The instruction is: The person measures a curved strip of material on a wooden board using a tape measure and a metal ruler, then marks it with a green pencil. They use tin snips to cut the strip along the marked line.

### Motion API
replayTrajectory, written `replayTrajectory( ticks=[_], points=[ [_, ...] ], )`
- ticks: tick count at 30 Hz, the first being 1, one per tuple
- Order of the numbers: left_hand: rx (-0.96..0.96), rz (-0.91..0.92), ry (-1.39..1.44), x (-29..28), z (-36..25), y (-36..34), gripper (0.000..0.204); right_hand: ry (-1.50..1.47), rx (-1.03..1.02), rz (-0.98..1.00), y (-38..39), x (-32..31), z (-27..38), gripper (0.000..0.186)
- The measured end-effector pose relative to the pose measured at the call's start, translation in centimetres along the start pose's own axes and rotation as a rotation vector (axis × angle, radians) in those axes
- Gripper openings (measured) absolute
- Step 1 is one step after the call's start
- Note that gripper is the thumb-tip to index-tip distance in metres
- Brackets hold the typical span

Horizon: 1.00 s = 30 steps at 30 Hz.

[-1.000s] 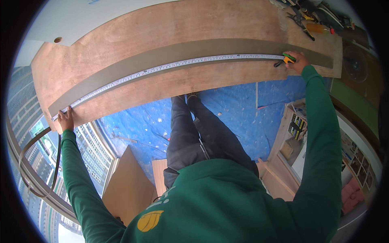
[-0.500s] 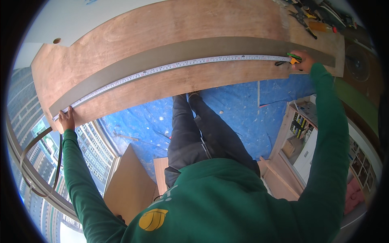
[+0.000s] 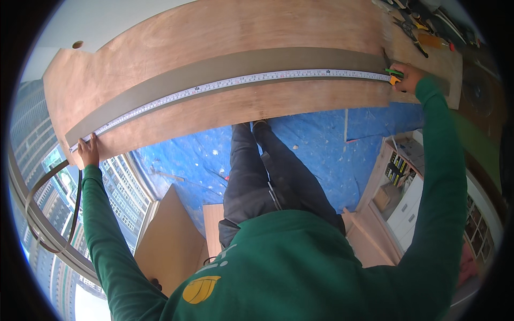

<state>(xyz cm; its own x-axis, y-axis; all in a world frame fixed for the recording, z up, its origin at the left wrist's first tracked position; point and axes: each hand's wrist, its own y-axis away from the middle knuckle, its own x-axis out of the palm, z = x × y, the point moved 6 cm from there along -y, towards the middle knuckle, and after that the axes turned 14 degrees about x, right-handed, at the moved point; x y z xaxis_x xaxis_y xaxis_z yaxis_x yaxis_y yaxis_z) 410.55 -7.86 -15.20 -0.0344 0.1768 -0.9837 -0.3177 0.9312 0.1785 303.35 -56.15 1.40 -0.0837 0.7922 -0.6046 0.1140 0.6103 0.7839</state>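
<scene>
A long grey strip [image 3: 214,66] lies on a large plywood board [image 3: 176,29], with the white blade of a tape measure [image 3: 278,75] stretched along its near side. At the board's left end, my left hand [image 3: 89,150] holds the tape's end against the strip, fingers curled over it. At the right, my right hand [image 3: 408,79] grips the yellow and green tape case [image 3: 395,80] near the strip's right end.
Pliers and other tools [image 3: 409,35] lie at the back right beside an orange bottle [image 3: 431,41]. A blue sheet [image 3: 326,155] covers the floor below. A window [image 3: 118,198] and leaning panel [image 3: 168,241] are at left, an open cabinet [image 3: 401,198] at right.
My right hand and the tape case have moved rightward along the strip, drawing out more blade. My left hand stays at the tape's end, slightly higher in view.
</scene>
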Motion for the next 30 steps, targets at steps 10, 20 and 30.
replayTrajectory(
  ticks=[10,20,30],
  points=[
    [-0.007,0.003,0.017,-2.0,0.5,0.0,0.101,-0.012,-0.317,-0.311,0.0,3.1,0.2,0.061],
    [0.039,0.139,-0.070,-1.2,0.2,0.0,0.090,0.065,-0.222,-0.376,1.3,3.8,0.5,0.073],
    [0.046,0.048,-0.141,-1.1,2.3,0.4,0.073,0.040,-0.305,-0.659,4.2,2.5,2.0,0.062]
  ],
)
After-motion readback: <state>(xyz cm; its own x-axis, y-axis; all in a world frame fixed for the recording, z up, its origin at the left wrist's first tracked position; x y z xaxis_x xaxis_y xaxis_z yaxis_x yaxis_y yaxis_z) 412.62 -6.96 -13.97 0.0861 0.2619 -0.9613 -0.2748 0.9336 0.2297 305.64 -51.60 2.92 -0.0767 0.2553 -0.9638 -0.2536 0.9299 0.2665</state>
